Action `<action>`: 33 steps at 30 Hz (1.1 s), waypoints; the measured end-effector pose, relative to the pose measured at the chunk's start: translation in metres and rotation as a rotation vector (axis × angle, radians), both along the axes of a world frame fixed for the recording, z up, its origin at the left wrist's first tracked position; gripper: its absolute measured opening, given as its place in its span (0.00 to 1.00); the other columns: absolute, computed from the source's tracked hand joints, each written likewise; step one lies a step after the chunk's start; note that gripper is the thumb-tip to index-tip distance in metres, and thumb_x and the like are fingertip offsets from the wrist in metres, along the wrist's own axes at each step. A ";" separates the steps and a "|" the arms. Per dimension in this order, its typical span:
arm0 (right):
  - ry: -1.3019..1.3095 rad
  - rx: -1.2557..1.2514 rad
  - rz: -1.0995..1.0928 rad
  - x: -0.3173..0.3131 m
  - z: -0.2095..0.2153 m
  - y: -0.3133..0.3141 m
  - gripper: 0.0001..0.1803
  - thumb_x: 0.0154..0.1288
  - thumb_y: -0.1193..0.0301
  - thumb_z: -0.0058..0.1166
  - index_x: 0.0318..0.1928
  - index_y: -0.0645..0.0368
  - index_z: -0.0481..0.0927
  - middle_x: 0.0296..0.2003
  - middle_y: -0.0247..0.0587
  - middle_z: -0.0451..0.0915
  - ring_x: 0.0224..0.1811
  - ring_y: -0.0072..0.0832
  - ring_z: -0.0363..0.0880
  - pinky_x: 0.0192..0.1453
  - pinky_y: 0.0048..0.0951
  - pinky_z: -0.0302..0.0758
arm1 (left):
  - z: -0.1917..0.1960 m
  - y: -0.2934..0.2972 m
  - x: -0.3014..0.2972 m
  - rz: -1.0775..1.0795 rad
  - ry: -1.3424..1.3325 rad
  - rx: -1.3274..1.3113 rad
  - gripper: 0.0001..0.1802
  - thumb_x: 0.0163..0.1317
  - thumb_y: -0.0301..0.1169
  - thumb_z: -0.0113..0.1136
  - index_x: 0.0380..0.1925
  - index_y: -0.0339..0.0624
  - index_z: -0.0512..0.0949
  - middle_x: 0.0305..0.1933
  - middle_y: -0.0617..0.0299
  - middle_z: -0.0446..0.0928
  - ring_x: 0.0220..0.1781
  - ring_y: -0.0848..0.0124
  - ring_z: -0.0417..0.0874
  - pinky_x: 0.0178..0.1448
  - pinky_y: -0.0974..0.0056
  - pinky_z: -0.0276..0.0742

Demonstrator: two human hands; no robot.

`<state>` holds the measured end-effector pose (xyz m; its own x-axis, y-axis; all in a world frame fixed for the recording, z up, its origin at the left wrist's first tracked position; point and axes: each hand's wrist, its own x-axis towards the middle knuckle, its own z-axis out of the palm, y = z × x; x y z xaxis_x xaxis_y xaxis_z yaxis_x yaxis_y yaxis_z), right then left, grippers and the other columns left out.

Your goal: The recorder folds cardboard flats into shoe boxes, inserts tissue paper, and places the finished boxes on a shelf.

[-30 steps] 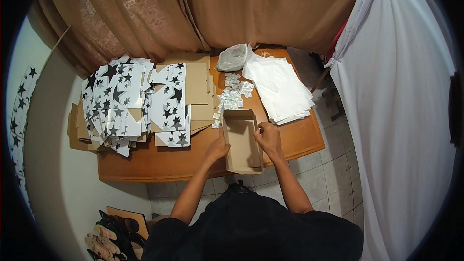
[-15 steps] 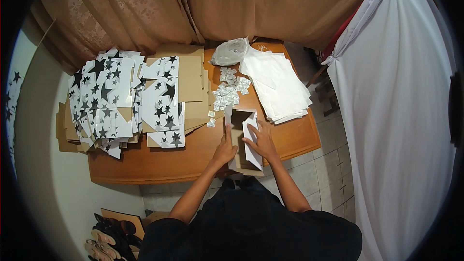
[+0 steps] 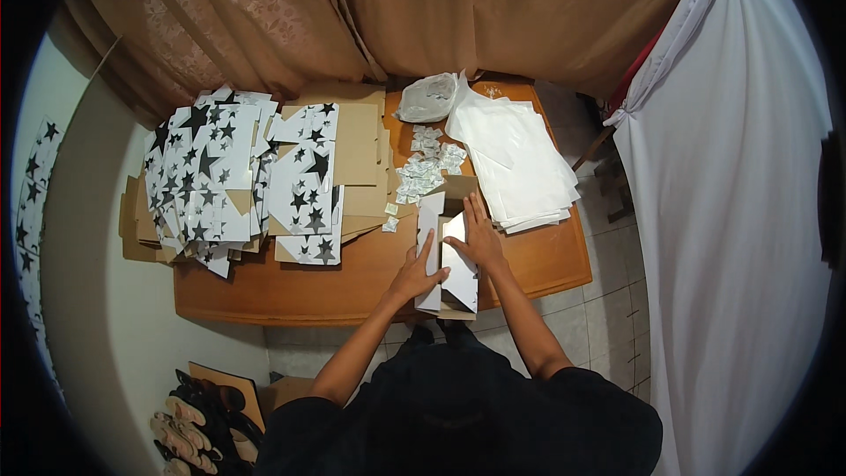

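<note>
At the table's near edge stands a partly folded cardboard box (image 3: pixel 459 286), white on its long flaps and brown inside. Its long side flaps lean inward over a narrow gap, and a brown end flap sticks up at the far end. My left hand (image 3: pixel 415 277) grips the left side, with index finger and thumb spread along the white flap. Against the right side my right hand (image 3: pixel 481 242) holds the other flap, its fingers extended toward the far end and the thumb on the white face. The box's underside is hidden.
Star-printed flat boxes (image 3: pixel 211 176) lie piled at the left, beside brown cardboard sheets (image 3: pixel 359 145). Small sachets (image 3: pixel 423 167) are scattered beyond the box, near a plastic bag (image 3: pixel 429 99). White paper sheets (image 3: pixel 520 163) are stacked at right. Shoes (image 3: pixel 198 423) stand below left.
The two long flaps have folded further inward, narrowing the opening. My right hand has slid toward the far end, and the far end flap now shows raised. The whole view has shifted slightly.
</note>
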<state>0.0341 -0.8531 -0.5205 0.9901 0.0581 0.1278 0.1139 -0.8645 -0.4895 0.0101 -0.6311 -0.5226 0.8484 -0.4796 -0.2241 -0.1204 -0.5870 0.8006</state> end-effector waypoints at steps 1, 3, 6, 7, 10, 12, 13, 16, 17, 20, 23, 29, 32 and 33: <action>0.007 0.015 -0.020 -0.001 0.001 0.000 0.63 0.56 0.43 0.68 0.80 0.59 0.46 0.82 0.44 0.44 0.55 0.65 0.77 0.55 0.52 0.79 | 0.003 -0.005 -0.002 -0.009 -0.026 0.057 0.56 0.62 0.51 0.65 0.81 0.65 0.39 0.73 0.23 0.54 0.73 0.29 0.63 0.74 0.42 0.65; 0.004 0.046 -0.027 -0.003 0.005 0.003 0.60 0.57 0.45 0.68 0.78 0.60 0.49 0.81 0.47 0.44 0.56 0.65 0.76 0.56 0.52 0.79 | 0.000 -0.007 -0.005 -0.014 -0.052 0.115 0.53 0.64 0.52 0.64 0.81 0.65 0.42 0.73 0.22 0.51 0.73 0.28 0.62 0.74 0.42 0.65; -0.023 0.094 -0.020 -0.006 0.005 0.001 0.54 0.60 0.50 0.69 0.76 0.61 0.54 0.79 0.57 0.47 0.58 0.66 0.75 0.58 0.53 0.78 | -0.012 -0.007 -0.010 -0.007 -0.201 0.107 0.48 0.66 0.50 0.63 0.81 0.66 0.48 0.73 0.23 0.51 0.70 0.26 0.65 0.72 0.41 0.69; -0.044 0.112 -0.022 -0.009 0.004 -0.002 0.51 0.61 0.52 0.69 0.75 0.61 0.56 0.77 0.62 0.49 0.59 0.66 0.75 0.58 0.53 0.77 | 0.001 -0.012 -0.011 -0.011 -0.129 0.153 0.46 0.67 0.48 0.62 0.81 0.64 0.49 0.71 0.23 0.54 0.69 0.26 0.65 0.72 0.41 0.69; 0.141 0.203 -0.085 -0.016 0.009 -0.011 0.47 0.62 0.56 0.68 0.73 0.61 0.58 0.71 0.70 0.56 0.60 0.66 0.75 0.60 0.55 0.76 | 0.029 -0.021 -0.011 -0.009 -0.057 0.249 0.44 0.68 0.45 0.61 0.80 0.64 0.51 0.68 0.24 0.58 0.67 0.26 0.68 0.68 0.40 0.71; 0.145 0.177 -0.109 -0.023 0.011 -0.009 0.46 0.63 0.57 0.68 0.73 0.61 0.59 0.68 0.69 0.59 0.60 0.66 0.75 0.60 0.54 0.76 | 0.030 -0.022 -0.012 0.000 -0.057 0.300 0.44 0.67 0.45 0.62 0.79 0.67 0.53 0.67 0.26 0.59 0.64 0.27 0.71 0.65 0.40 0.75; 0.148 0.153 -0.132 -0.026 0.010 -0.008 0.45 0.63 0.57 0.68 0.72 0.61 0.59 0.65 0.69 0.62 0.60 0.66 0.75 0.60 0.54 0.76 | 0.028 -0.021 -0.012 0.024 -0.087 0.309 0.44 0.65 0.47 0.64 0.78 0.72 0.54 0.67 0.27 0.59 0.61 0.29 0.74 0.62 0.39 0.77; 0.165 0.269 -0.117 -0.037 0.008 -0.007 0.43 0.63 0.59 0.67 0.71 0.61 0.60 0.62 0.66 0.66 0.60 0.64 0.75 0.60 0.53 0.76 | 0.032 -0.025 -0.012 0.057 -0.131 0.331 0.44 0.63 0.50 0.66 0.77 0.75 0.57 0.66 0.31 0.61 0.57 0.31 0.77 0.58 0.40 0.79; 0.169 0.269 -0.120 -0.040 0.007 -0.007 0.43 0.63 0.59 0.67 0.71 0.61 0.60 0.62 0.66 0.66 0.60 0.64 0.75 0.60 0.53 0.76 | 0.035 -0.026 -0.011 0.069 -0.147 0.346 0.44 0.61 0.50 0.67 0.77 0.74 0.58 0.64 0.32 0.63 0.56 0.32 0.78 0.57 0.41 0.80; 0.140 0.371 -0.078 -0.037 0.012 -0.011 0.41 0.65 0.57 0.65 0.71 0.62 0.62 0.65 0.66 0.67 0.67 0.61 0.68 0.70 0.48 0.68 | 0.042 -0.027 -0.007 0.104 -0.173 0.324 0.45 0.60 0.51 0.69 0.76 0.71 0.60 0.62 0.33 0.64 0.55 0.33 0.79 0.55 0.41 0.81; 0.110 0.364 0.008 -0.034 0.005 -0.019 0.39 0.67 0.58 0.63 0.70 0.63 0.64 0.66 0.63 0.69 0.68 0.57 0.68 0.71 0.46 0.67 | 0.038 -0.027 -0.004 0.092 -0.131 0.333 0.46 0.59 0.51 0.70 0.77 0.70 0.59 0.61 0.33 0.65 0.57 0.33 0.78 0.57 0.41 0.80; 0.300 0.160 0.149 -0.055 0.055 -0.012 0.32 0.67 0.51 0.62 0.61 0.61 0.76 0.58 0.54 0.76 0.64 0.50 0.73 0.67 0.47 0.70 | 0.028 -0.018 -0.006 0.099 -0.162 0.353 0.47 0.59 0.50 0.71 0.77 0.70 0.59 0.60 0.34 0.65 0.55 0.34 0.79 0.52 0.41 0.81; 0.369 0.218 0.521 -0.078 0.088 -0.005 0.29 0.65 0.48 0.64 0.52 0.61 0.81 0.51 0.50 0.78 0.57 0.47 0.76 0.63 0.44 0.72 | 0.037 -0.024 -0.005 0.096 -0.128 0.400 0.47 0.58 0.52 0.71 0.76 0.70 0.60 0.63 0.33 0.64 0.62 0.35 0.74 0.55 0.38 0.78; 0.373 0.159 0.559 -0.084 0.086 -0.002 0.28 0.62 0.47 0.66 0.51 0.57 0.83 0.51 0.45 0.80 0.57 0.45 0.76 0.62 0.43 0.72 | 0.039 -0.025 -0.005 0.102 -0.152 0.399 0.47 0.57 0.52 0.72 0.76 0.70 0.61 0.66 0.32 0.62 0.66 0.36 0.70 0.59 0.35 0.76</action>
